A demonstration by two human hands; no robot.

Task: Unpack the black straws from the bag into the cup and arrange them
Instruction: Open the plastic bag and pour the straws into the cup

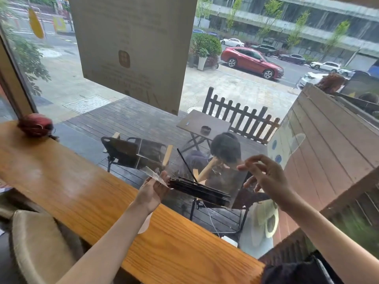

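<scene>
Head view: left hand fingers pinching clear bag of black straws, right hand fingers spread

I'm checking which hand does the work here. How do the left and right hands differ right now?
The left hand pinches the clear bag holding the black straws; the right hand holds nothing. The left hand's fingers are closed on the plastic; the right hand's are spread and relaxed. Both are raised in front of the window, beyond the wooden counter.
</scene>
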